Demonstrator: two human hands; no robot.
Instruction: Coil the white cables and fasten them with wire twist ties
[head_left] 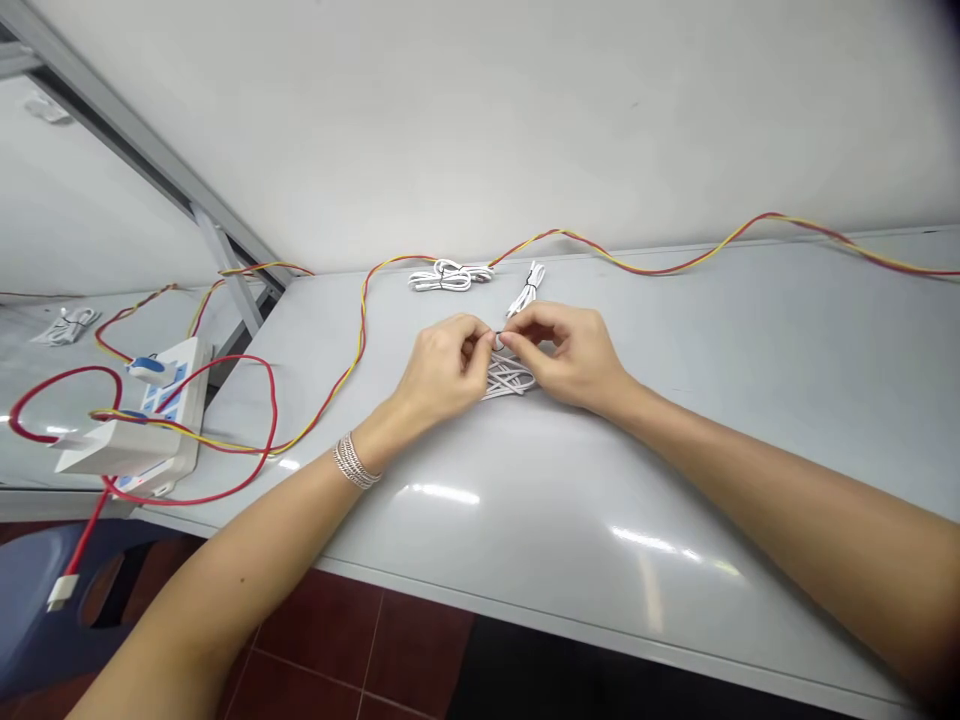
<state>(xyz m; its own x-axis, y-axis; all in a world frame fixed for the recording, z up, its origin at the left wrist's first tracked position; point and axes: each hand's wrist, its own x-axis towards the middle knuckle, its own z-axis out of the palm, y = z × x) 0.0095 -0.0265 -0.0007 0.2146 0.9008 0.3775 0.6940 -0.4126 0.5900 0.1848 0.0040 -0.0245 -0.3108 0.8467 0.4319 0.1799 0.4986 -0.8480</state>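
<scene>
Fingertips almost meeting, both my hands pinch a thin black twist tie (499,347) above a coiled white cable (510,378) lying on the grey tabletop. My left hand (448,368), a silver bracelet at its wrist, is closed on the tie from the left. From the right, the thumb and forefinger of my right hand (574,352) are closed on it. Part of the coil is hidden behind my hands. Just beyond them lie a small tied white cable bundle (527,287) and a larger tied white cable bundle (450,276).
A twisted red and yellow wire (652,271) runs along the back wall and down to a white power strip (187,380) at the left. A red cable (271,400) loops from a white adapter (124,447) there. A blue chair (45,590) stands below the table edge.
</scene>
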